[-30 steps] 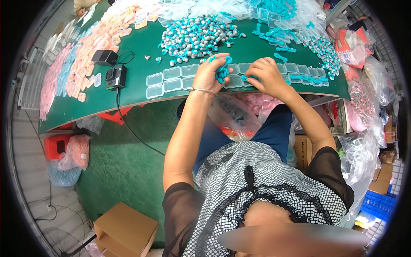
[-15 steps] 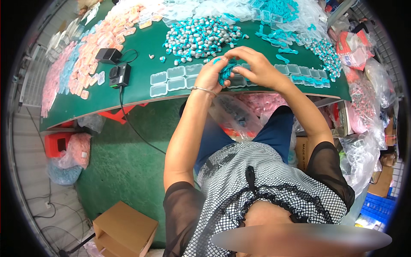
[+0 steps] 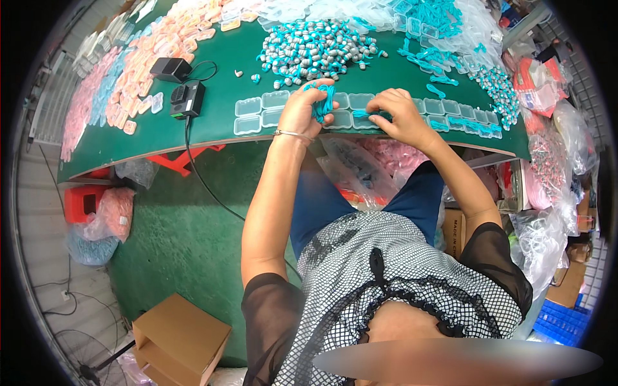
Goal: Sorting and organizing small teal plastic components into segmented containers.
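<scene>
My left hand [image 3: 301,110] is closed around a bunch of teal cord hanks [image 3: 324,106], held up over the row of clear plastic boxes [image 3: 247,124] at the table's near edge. My right hand [image 3: 402,117] is low over that row, fingers pinched on the end of a single teal cord hank [image 3: 362,113]. This hank lies across or just above one of the middle boxes; I cannot tell whether it touches. Farther right, several boxes hold teal cord hanks [image 3: 473,123]. The left-hand boxes show no cord.
A heap of small grey-and-teal barrel-shaped pieces [image 3: 315,51] lies beyond my hands. Loose teal cords [image 3: 431,61] and clear plastic lids or cases spread at the back right. A black device with a cable [image 3: 187,98] stands left, near orange boxes [image 3: 151,61]. A cardboard box [image 3: 183,334] sits on the floor.
My hands have parted. The right one has moved right and down to the boxes with one teal cord hank, while the left has shifted slightly left, still holding the bunch.
</scene>
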The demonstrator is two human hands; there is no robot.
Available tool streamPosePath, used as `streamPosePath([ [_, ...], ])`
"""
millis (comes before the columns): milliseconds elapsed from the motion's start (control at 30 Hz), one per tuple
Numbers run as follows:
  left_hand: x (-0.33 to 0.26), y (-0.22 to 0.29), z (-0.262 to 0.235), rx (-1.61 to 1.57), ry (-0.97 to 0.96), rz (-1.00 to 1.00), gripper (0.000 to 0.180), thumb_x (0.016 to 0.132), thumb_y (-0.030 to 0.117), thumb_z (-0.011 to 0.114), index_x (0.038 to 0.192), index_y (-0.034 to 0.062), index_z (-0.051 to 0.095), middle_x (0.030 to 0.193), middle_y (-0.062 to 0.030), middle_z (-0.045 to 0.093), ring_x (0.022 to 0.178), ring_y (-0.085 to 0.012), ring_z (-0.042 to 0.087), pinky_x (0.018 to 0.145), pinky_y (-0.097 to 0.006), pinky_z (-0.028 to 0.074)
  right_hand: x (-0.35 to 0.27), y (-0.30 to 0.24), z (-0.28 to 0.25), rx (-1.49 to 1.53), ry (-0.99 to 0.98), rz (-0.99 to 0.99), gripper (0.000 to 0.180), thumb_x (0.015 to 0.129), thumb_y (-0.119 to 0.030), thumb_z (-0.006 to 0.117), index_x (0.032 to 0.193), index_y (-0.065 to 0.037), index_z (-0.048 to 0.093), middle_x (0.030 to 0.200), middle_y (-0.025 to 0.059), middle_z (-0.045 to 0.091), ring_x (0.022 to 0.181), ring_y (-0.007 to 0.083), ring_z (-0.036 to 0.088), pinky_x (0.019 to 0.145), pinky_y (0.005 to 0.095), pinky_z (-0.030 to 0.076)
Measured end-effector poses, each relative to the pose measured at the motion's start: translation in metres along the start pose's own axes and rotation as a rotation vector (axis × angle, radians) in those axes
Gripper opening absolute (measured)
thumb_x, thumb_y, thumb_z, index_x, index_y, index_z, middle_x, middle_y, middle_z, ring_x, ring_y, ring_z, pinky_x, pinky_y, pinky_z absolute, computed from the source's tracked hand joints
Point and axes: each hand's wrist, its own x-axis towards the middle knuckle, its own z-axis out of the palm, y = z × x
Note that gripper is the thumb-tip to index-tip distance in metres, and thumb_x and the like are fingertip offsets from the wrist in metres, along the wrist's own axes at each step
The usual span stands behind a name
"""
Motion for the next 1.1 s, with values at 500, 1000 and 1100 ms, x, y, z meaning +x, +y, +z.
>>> streamPosePath([
  [500,-0.004,-0.001,-0.007,0.066,-0.054,0.078,0.031,0.090,0.008,0.056,0.119,0.0008,0.049,0.096,-0.0138,0.063,0.078,-0.0202,0.066,0.046,-0.025,0.046,0.055,-0.034,0.008,0.154,0.091,-0.142,0.032,0.076,-0.005,0.068,0.108,-0.006,0.060,0.097,0.0084,0.062,0.095,0.0258,0.059,0.083,0.0382,0.047],
  [1000,-0.015,0.025,-0.037,-0.007,0.091,0.114,0.038,0.077,-0.002,0.047,0.114,-0.0013,0.055,0.104,-0.0129,0.056,0.072,-0.0185,0.059,0.051,-0.029,0.045,0.039,-0.030,0.031,-0.054,-0.067,-0.050,0.013,0.075,-0.012,0.066,0.088,-0.012,0.063,0.081,0.0019,0.060,0.083,0.0200,0.058,0.087,0.0416,0.037],
  [1100,-0.019,0.020,-0.039,0.019,0.094,0.141,0.038,0.078,-0.004,0.051,0.115,-0.0010,0.055,0.110,-0.0135,0.055,0.078,-0.0187,0.061,0.055,-0.029,0.047,0.039,-0.032,0.033,-0.223,-0.029,-0.142,0.014,0.075,-0.015,0.068,0.089,-0.014,0.064,0.086,0.0014,0.060,0.088,0.0201,0.056,0.088,0.0438,0.035],
])
